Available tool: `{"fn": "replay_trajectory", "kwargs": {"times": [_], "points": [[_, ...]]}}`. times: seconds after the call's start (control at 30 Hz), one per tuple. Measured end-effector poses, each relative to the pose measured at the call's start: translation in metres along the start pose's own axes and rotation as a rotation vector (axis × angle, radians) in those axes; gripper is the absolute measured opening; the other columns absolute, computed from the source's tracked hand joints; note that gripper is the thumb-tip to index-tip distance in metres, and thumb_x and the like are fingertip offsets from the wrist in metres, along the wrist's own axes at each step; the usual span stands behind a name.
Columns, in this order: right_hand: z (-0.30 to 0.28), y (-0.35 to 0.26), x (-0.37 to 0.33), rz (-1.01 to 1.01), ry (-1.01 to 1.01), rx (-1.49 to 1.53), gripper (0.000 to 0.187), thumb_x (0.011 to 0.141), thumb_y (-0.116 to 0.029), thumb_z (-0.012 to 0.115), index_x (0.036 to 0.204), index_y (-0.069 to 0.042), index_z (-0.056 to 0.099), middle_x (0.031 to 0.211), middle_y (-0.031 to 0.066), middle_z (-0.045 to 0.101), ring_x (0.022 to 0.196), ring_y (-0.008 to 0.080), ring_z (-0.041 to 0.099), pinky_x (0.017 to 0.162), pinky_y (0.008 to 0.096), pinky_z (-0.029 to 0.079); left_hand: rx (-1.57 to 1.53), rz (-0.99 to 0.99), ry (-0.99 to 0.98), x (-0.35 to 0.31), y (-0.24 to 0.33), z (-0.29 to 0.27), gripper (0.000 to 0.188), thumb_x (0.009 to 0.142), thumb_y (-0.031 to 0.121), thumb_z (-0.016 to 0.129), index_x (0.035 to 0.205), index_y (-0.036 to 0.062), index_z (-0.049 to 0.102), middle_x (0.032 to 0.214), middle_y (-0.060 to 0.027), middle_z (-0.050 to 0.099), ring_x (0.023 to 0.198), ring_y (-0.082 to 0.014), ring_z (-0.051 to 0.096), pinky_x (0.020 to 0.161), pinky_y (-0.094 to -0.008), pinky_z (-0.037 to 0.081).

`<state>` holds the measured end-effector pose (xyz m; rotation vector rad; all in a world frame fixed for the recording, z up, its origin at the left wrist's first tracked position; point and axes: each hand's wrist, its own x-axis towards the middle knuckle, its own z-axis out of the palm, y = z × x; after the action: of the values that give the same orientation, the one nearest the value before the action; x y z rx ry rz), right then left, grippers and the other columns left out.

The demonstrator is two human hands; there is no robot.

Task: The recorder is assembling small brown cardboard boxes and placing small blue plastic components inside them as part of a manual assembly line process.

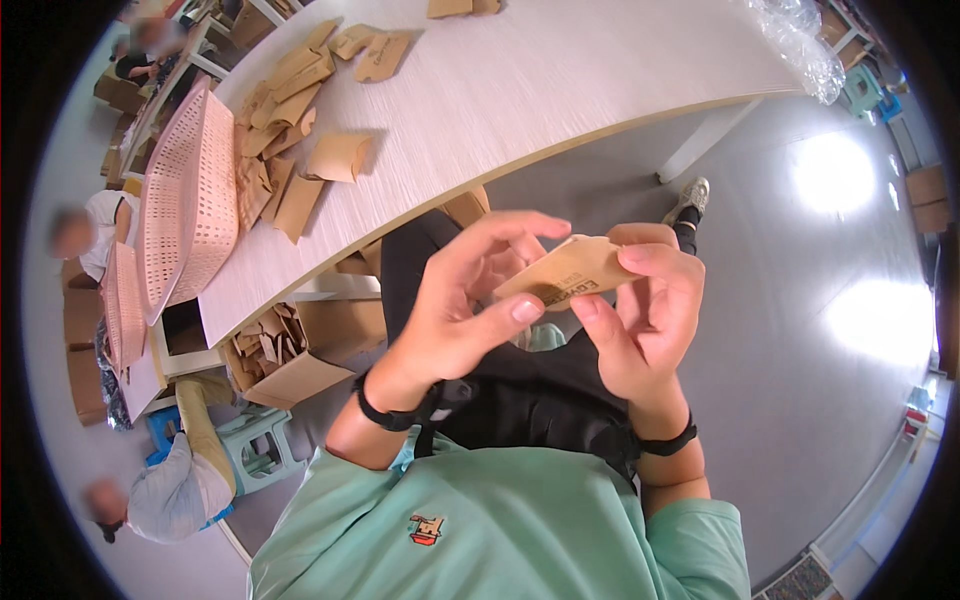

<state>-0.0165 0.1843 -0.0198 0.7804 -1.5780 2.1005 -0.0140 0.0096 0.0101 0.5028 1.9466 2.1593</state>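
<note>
A small brown cardboard pillow box [572,272] with dark print is held up over my lap, tilted, its right end higher than its left. My right hand [655,305] pinches the right end between thumb and fingers. At the left end, my left hand [470,285] has its thumb against the lower edge, while its index finger reaches out above the box. The other left fingers curl behind the cardboard, partly hidden. On the table, a similar pillow box [339,157] lies close to a loose heap of brown cardboard pieces [290,95].
The pale table [480,110] curves across in front of me. A pink woven basket [190,205] stands at its left. Below is an open carton [310,360] of cardboard pieces, near a green stool [258,445]. Clear plastic wrap [800,45] hangs at the far right. Other people sit at left.
</note>
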Motion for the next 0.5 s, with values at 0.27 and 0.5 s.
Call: {"fn": "replay_trajectory", "kwargs": {"times": [0.27, 0.5], "points": [[0.007, -0.010, -0.015, 0.130, 0.082, 0.038, 0.030, 0.081, 0.010, 0.068, 0.108, 0.000, 0.059, 0.107, 0.0152, 0.058, 0.098, 0.0200, 0.059, 0.086, 0.0320, 0.048, 0.048, 0.226, 0.105, 0.000, -0.004, 0.025, 0.054, 0.096, 0.042, 0.046, 0.117, -0.0055, 0.062, 0.105, -0.0157, 0.062, 0.094, -0.0203, 0.051, 0.088, -0.0353, 0.043], [-0.010, -0.036, -0.005, -0.021, 0.137, -0.321, 0.015, 0.074, 0.002, 0.073, 0.087, 0.000, 0.067, 0.087, 0.0094, 0.060, 0.074, 0.0169, 0.059, 0.066, 0.0269, 0.047, 0.223, 0.279, 0.020, -0.010, 0.000, 0.038, 0.041, 0.096, 0.033, 0.052, 0.112, -0.0043, 0.057, 0.115, -0.0195, 0.060, 0.077, -0.0135, 0.059, 0.058, -0.0226, 0.049]]}}
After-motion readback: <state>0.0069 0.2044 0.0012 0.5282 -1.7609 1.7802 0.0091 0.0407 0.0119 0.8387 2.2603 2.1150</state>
